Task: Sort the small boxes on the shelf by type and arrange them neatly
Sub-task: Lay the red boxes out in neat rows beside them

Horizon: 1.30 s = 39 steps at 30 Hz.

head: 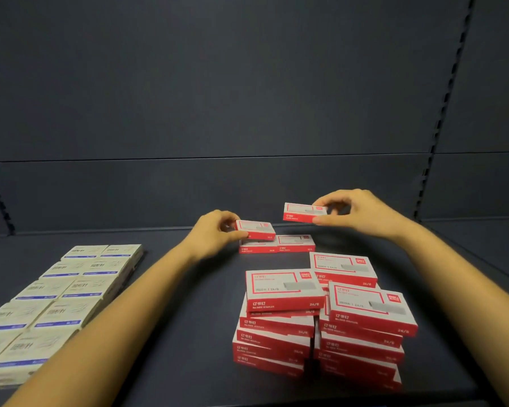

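Note:
My left hand (pixel 213 234) pinches a red-and-white staple box (pixel 256 230) just above two red boxes (pixel 296 243) lying side by side at the back of the shelf. My right hand (pixel 359 211) pinches another red box (pixel 304 212) in the air, higher and to the right. Two uneven stacks of red boxes (pixel 321 324) stand at the front, right of centre. White boxes with blue stripes (pixel 59 295) lie in two neat columns on the left.
The dark shelf board (pixel 188 304) runs between the white rows and the red stacks. The dark back panel (pixel 218 113) rises behind, with a slotted upright (pixel 441 118) at the right. The shelf's front edge is at the bottom.

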{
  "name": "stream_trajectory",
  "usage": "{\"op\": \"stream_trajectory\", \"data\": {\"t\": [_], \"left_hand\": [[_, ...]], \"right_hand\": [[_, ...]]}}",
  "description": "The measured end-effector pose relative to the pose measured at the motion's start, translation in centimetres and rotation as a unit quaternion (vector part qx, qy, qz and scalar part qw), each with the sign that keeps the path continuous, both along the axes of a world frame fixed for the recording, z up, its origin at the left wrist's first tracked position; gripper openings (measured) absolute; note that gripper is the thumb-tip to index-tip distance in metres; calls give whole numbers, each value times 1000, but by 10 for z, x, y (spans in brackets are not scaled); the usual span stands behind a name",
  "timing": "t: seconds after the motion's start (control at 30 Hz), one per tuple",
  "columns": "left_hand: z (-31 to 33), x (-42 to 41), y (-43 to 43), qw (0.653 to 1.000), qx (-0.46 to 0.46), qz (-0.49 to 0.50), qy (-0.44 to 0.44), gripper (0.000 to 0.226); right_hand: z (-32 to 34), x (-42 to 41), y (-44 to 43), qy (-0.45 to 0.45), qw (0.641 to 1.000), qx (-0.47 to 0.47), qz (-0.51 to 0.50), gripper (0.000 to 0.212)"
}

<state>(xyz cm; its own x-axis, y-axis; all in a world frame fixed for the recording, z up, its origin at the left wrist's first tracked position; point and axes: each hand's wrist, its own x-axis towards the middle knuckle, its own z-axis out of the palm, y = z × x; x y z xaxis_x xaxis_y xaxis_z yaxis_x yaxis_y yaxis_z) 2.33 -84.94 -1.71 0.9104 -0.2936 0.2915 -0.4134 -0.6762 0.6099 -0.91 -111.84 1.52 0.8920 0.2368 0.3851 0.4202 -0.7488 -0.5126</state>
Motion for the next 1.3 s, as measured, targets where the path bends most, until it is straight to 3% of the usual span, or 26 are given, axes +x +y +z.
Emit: {"op": "stream_trajectory", "data": {"t": [0.17, 0.43, 0.67, 0.8, 0.87, 0.93, 1.0, 1.1, 1.3], "left_hand": [[-15, 10, 5, 997, -28, -35, 59, 30], [-24, 18, 7, 996, -44, -51, 52, 35], [-26, 18, 4, 997, -40, -46, 45, 36], [-19, 11, 5, 999, 26, 24, -25, 45], [-5, -2, 6, 997, 2, 35, -71, 38], [13, -23, 7, 994, -95, -11, -58, 22], [31, -52, 10, 985, -148, -88, -21, 21], [41, -90, 17, 975, -122, -185, 5, 22], [36, -130, 28, 972, -42, -233, -17, 36]], "right_hand": [[-17, 16, -2, 30, 999, -6, 14, 24], [-35, 31, -1, 93, 995, -12, 26, 26], [-43, 34, 5, 88, 996, -17, 20, 26], [-39, 26, 1, 59, 998, 3, -10, 32], [-31, 15, -1, 26, 999, 26, -11, 28], [-18, -2, -4, 14, 999, 51, 10, 18], [-3, -23, -7, 25, 997, 61, 39, 15], [12, -57, -11, 51, 994, 48, 87, 24], [18, -104, -14, 70, 990, -33, 115, 36]]}}
